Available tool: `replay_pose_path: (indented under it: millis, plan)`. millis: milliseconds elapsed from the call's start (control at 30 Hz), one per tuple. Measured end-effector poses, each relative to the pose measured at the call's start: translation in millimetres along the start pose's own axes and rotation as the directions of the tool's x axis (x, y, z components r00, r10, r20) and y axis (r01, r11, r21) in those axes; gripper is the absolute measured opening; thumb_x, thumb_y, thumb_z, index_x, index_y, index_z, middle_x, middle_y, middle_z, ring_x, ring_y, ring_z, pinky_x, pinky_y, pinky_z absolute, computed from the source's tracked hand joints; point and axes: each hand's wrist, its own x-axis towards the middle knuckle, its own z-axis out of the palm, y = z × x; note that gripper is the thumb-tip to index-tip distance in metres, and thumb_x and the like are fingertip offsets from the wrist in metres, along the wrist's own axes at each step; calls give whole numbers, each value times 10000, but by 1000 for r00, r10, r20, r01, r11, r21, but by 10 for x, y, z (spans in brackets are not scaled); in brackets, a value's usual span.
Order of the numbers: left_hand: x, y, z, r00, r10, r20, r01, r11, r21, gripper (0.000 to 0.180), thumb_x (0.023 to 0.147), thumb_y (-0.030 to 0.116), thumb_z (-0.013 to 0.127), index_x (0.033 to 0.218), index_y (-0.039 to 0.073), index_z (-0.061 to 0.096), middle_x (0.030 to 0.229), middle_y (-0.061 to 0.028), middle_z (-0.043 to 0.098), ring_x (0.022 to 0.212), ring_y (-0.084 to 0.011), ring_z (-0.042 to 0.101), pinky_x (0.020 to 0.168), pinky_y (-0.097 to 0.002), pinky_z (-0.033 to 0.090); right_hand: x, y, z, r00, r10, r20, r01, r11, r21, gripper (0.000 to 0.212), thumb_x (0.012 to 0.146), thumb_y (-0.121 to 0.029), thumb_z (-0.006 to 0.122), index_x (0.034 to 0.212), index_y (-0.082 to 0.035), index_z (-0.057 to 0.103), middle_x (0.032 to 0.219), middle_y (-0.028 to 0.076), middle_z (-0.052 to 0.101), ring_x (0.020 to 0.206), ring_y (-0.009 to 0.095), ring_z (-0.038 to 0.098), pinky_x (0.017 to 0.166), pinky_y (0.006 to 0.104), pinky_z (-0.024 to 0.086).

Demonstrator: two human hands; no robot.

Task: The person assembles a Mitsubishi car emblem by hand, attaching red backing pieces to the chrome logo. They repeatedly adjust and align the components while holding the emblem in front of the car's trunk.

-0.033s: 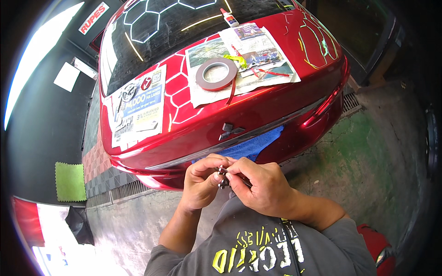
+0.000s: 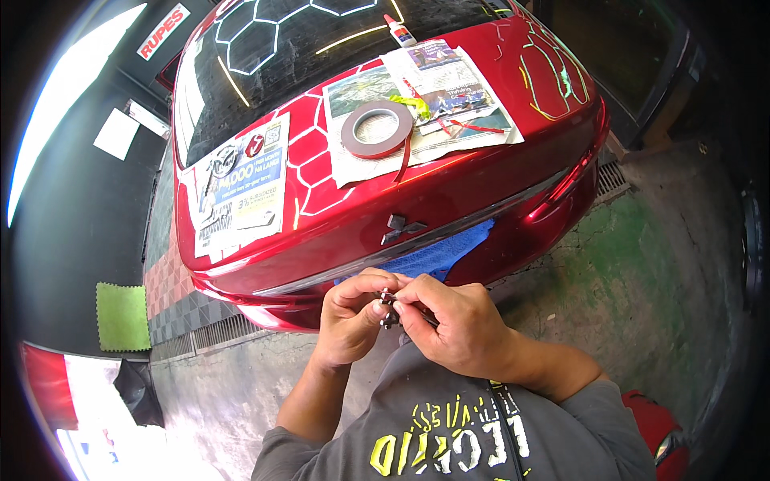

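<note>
Close in front of my shirt, both hands meet around a small dark piece (image 2: 390, 311) with shiny edges. My left hand (image 2: 353, 313) grips it between thumb and fingers. My right hand (image 2: 453, 321) pinches at its upper side, thumb and forefinger pressed together. Fingers cover most of the piece, so its kind cannot be made out. Beyond them is the rear of a red car (image 2: 473, 192) with a three-diamond emblem (image 2: 403, 230). A blue cloth (image 2: 437, 252) lies against the car just past my fingertips.
On the trunk lid, a roll of red-edged tape (image 2: 350, 133) rests on printed paper (image 2: 457, 136) beside red strips. A white bottle (image 2: 399, 30) lies farther back. Another printed sheet (image 2: 273, 180) at left carries a round silver emblem (image 2: 224, 162). A green mat (image 2: 123, 317) is at far left.
</note>
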Motion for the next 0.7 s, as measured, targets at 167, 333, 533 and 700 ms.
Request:
replay_pose_path:
  millis: [167,333,533,700]
  plan:
    - [-7,8,-33,1000,-2,-7,2,997,77,277,987,69,743,1254,7,706,1193,-146,681,1156,-256,646,1017,-395,511,1,24,-5,999,4,35,-3,1000,-27,113,940,-28,699,987,-32,597,717,159,673,653,358,710,556,442,542]
    - [-21,-3,-54,1000,6,-9,-5,997,76,276,986,59,745,1250,-7,702,1192,-140,682,1104,-219,644,988,-359,517,-3,24,25,997,50,53,-51,999,15,107,941,-24,691,958,-25,585,698,167,663,644,370,702,560,455,541]
    - [-43,-3,-74,998,-35,-42,39,996,86,273,992,53,738,1250,-27,693,1189,-123,678,1087,-189,643,980,-335,512,38,50,11,990,60,127,-50,995,-85,106,961,-57,677,965,-17,580,668,192,649,642,390,700,559,479,541]
    - [-98,-71,-143,997,-64,-38,65,998,17,265,998,54,731,1251,-16,696,1192,-104,677,1092,-173,646,970,-324,515,71,77,6,978,128,165,-125,992,-31,107,947,-30,707,963,-20,601,697,173,667,631,368,713,519,437,538]
